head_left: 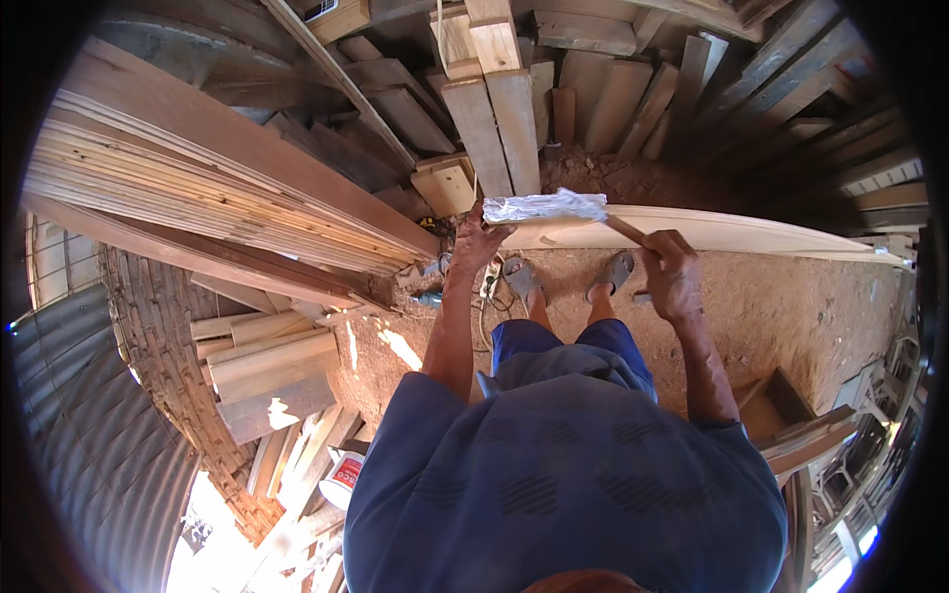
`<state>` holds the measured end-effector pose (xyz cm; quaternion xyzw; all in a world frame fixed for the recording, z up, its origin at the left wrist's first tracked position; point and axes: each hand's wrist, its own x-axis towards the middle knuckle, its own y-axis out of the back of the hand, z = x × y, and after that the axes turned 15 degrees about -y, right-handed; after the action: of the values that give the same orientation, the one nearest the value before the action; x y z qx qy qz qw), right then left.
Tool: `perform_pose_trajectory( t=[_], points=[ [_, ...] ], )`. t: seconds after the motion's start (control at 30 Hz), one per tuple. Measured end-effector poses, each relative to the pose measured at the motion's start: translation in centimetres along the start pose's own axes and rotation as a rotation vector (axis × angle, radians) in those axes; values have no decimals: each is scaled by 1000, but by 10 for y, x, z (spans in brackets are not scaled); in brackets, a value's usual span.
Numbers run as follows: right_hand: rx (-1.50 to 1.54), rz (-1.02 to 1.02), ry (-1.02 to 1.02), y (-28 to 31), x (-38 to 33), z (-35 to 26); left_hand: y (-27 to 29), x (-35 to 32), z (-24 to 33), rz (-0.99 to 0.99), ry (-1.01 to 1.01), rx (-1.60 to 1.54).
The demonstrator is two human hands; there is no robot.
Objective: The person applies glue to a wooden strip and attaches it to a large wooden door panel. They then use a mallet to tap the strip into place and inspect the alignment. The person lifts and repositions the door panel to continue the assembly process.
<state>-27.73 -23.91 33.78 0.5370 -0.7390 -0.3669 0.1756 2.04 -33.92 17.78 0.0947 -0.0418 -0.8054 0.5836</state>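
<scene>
A long pale wooden board (712, 227) stretches across in front of me, from my left hand far out to the right. Its left end carries a thick, streaky white coating (539, 207), like glue or paint. My left hand (477, 239) is closed about that coated end, with the fingers partly hidden. Gripped in my right hand (672, 267) is a narrow wooden stick (623, 229). The stick's far tip meets the right end of the white coating, where white matter hides its shape.
Long stacked planks (198, 188) lean at the left. Upright timber offcuts (494, 128) stand ahead. By my feet lie cables and a teal power tool (427, 297) on the dirt floor (771, 316). A white bucket (342, 478) stands lower left, a wooden box (781, 400) lower right.
</scene>
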Motion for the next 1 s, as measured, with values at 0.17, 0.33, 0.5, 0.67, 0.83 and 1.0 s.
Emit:
perform_pose_trajectory(
  t=[0.17, 0.33, 0.5, 0.67, 0.83, 1.0],
  points=[
    [18, 59, -287, 31, -4, -6, 2, 15, -15, -14, -86, 11],
    [301, -131, -319, -14, 1, 10, 1, 29, 8, -23, -29, 107],
    [671, -195, -435, -58, 17, -26, 2, 42, -7, 1, -181, -53],
    [635, -162, -453, -100, 17, 4, 4, 41, 13, -24, -162, 144],
    [508, -164, -379, -78, -29, 54, 4, 40, 28, -8, -100, 184],
    [574, -109, -482, -42, -16, 24, 8, 45, 14, -34, -133, 137]
  ],
)
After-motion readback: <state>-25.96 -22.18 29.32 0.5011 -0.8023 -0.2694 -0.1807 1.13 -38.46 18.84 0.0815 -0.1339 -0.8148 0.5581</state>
